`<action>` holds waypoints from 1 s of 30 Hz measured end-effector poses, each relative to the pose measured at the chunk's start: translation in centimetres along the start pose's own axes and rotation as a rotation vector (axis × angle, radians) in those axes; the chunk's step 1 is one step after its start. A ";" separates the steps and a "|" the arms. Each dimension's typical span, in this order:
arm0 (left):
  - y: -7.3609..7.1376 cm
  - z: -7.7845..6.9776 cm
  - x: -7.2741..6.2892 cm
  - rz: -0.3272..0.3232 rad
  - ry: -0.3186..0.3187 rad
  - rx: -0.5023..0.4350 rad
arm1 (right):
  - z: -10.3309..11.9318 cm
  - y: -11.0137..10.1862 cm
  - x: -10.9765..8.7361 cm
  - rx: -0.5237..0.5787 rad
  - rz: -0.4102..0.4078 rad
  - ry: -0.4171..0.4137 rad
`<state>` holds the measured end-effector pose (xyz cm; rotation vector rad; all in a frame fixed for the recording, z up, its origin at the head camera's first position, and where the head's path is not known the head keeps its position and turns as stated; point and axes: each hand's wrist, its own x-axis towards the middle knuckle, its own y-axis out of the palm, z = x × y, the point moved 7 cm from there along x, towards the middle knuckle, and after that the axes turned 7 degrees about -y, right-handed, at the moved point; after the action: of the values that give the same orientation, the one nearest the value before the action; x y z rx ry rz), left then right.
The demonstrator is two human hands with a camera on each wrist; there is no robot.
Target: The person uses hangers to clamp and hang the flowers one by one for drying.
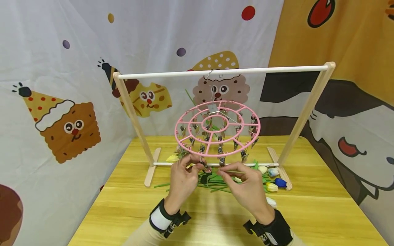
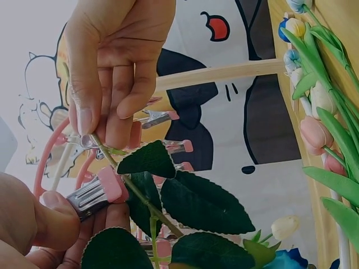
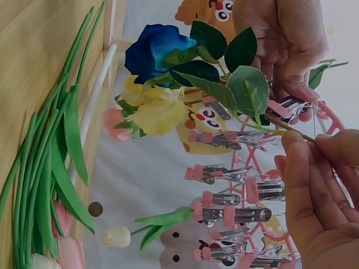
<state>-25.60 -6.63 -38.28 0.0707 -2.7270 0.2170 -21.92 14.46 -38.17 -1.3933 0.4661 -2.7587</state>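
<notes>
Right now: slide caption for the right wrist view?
Left hand grips a pink-tipped clip while the right hand pinches a leafy stem, with a blue flower and more clips in view.

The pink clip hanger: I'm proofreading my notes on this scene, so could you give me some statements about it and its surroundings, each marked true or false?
1. The pink clip hanger hangs from the upper white bar. True.
2. The hanger's frame is square. False: its outer rim is round.
3. The left hand holds a clip. True.
4. The right hand is empty. False: it pinches a leafy stem.
5. A blue tulip lies on the table. True.
6. Every tulip on the table is blue. False: a yellow tulip lies there too.
</notes>
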 end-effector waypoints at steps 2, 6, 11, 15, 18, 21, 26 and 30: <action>0.0 0.0 0.0 0.003 -0.001 0.008 | 0.0 0.0 0.0 0.001 -0.003 0.001; 0.1 -0.1 0.0 0.003 0.002 0.026 | 0.1 0.1 0.0 0.010 -0.008 0.005; 0.1 0.1 0.1 0.010 -0.012 0.025 | 0.2 0.3 0.1 0.017 -0.012 0.009; 0.1 0.2 0.1 0.009 -0.024 0.031 | 0.2 0.4 0.1 0.016 -0.019 0.008; 0.1 0.3 0.1 0.011 -0.042 0.008 | 0.3 0.4 0.1 0.015 -0.022 0.006; 0.1 0.4 0.1 0.023 -0.046 0.001 | 0.2 0.5 0.1 0.015 -0.025 0.005; 0.2 0.5 0.1 0.071 -0.028 0.029 | 0.2 0.7 0.0 0.024 -0.019 -0.001; 0.2 0.6 0.0 0.130 -0.006 -0.002 | 0.1 0.8 0.0 0.018 -0.014 -0.018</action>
<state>-25.82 -6.50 -38.82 -0.1075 -2.7397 0.2518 -21.90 13.67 -38.29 -1.4218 0.4317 -2.7512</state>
